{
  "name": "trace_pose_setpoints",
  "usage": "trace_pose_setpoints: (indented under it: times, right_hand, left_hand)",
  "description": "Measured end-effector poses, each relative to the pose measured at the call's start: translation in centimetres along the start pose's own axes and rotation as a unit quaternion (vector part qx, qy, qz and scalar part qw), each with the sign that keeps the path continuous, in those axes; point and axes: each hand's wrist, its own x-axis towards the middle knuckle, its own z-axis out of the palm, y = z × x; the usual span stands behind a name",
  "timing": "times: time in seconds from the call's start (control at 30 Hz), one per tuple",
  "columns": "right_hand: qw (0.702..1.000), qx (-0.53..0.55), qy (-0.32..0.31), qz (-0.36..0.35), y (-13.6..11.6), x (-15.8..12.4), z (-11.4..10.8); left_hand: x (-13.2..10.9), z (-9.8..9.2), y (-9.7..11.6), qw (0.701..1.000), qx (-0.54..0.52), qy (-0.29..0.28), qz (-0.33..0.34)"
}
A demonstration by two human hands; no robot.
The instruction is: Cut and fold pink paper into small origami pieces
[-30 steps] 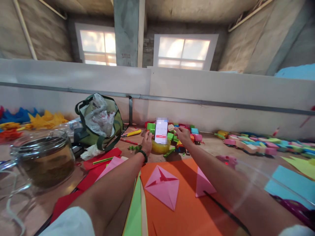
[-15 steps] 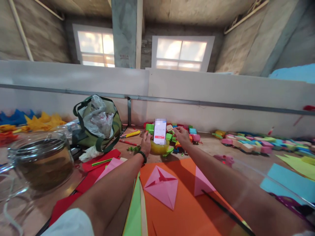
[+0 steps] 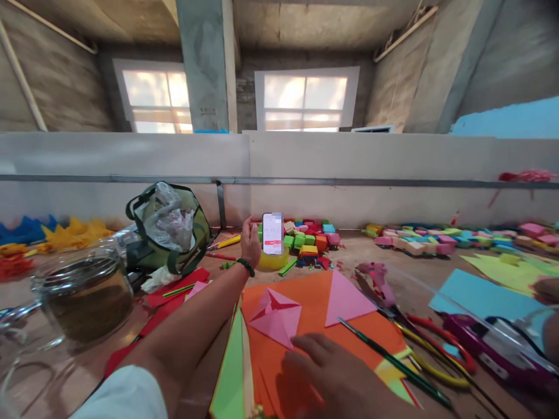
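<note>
My left hand (image 3: 250, 240) reaches far forward and grips the left edge of a phone (image 3: 272, 233), which stands upright on a yellow tape roll (image 3: 271, 261). Its screen is lit. My right hand (image 3: 332, 377) lies flat near the camera on an orange paper sheet (image 3: 314, 302), fingers stretched toward a folded pink paper (image 3: 275, 314). A pink paper triangle (image 3: 345, 297) lies on the same sheet to the right.
A glass jar (image 3: 85, 294) with brown liquid stands at left, a green bag (image 3: 172, 227) behind it. Coloured foam blocks (image 3: 308, 238) lie past the phone. A thin green stick (image 3: 393, 361), scissors (image 3: 441, 349) and a pink tool (image 3: 379, 276) lie at right. Another person's hand (image 3: 548, 288) shows at far right.
My right hand has drawn back from the phone and now rests flat on the orange sheet near me. The left hand stays on the phone. The view has tilted rightward.
</note>
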Motion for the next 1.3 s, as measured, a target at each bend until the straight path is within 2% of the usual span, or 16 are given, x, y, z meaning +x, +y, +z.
trace_pose_setpoints:
  times: [0.03, 0.13, 0.23, 0.33, 0.43, 0.47, 0.53, 0.6, 0.8, 1.0, 1.1, 1.3]
  right_hand:
    - [1.0, -0.005, -0.005, -0.007, 0.1, -0.8, 0.9]
    - [0.998, -0.027, 0.045, 0.018, 1.1, -2.3, 2.4]
    - [0.995, -0.021, 0.077, 0.054, 2.1, -3.1, 3.0]
    - [0.993, -0.003, 0.094, 0.065, 2.7, -3.6, 3.6]
    - [0.992, 0.002, 0.113, 0.06, 3.0, -3.8, 4.2]
    - [0.992, 0.0, 0.113, 0.06, 3.0, -3.7, 4.2]
    - [0.992, -0.007, 0.105, 0.064, 3.0, -3.7, 4.2]
    - [0.993, -0.011, 0.093, 0.074, 2.9, -3.7, 4.1]
    - [0.99, 0.004, 0.083, 0.114, 2.2, -3.8, 3.7]
    - [0.987, 0.014, 0.087, 0.134, 1.7, -3.6, 3.6]
    - [0.986, 0.008, 0.1, 0.131, 1.7, -3.7, 3.7]
    - [0.988, -0.009, 0.112, 0.108, 2.2, -3.9, 3.9]
  left_hand:
    - [0.5, 0.1, 1.1, 1.0, 0.005, -0.011, -0.003]
    - [1.9, -0.1, 4.6, 0.997, 0.032, -0.066, -0.008]
    - [1.5, -1.3, 7.1, 0.986, 0.075, -0.151, -0.011]
    - [-1.8, -3.3, 7.9, 0.959, 0.136, -0.249, 0.0]
    - [-6.5, -5.5, 7.4, 0.927, 0.193, -0.322, 0.018]
    - [-7.9, -6.1, 7.0, 0.912, 0.214, -0.349, 0.03]
    - [-10.1, -7.0, 6.4, 0.857, 0.321, -0.393, 0.091]
    - [-11.3, -7.3, 5.9, 0.826, 0.37, -0.409, 0.112]
    - [-12.1, -7.9, 4.7, 0.792, 0.366, -0.47, 0.134]
    - [-12.5, -8.4, 4.6, 0.802, 0.381, -0.447, 0.104]
    - [-12.7, -8.4, 4.6, 0.79, 0.409, -0.445, 0.103]
    - [-13.0, -8.4, 4.7, 0.767, 0.42, -0.478, 0.086]
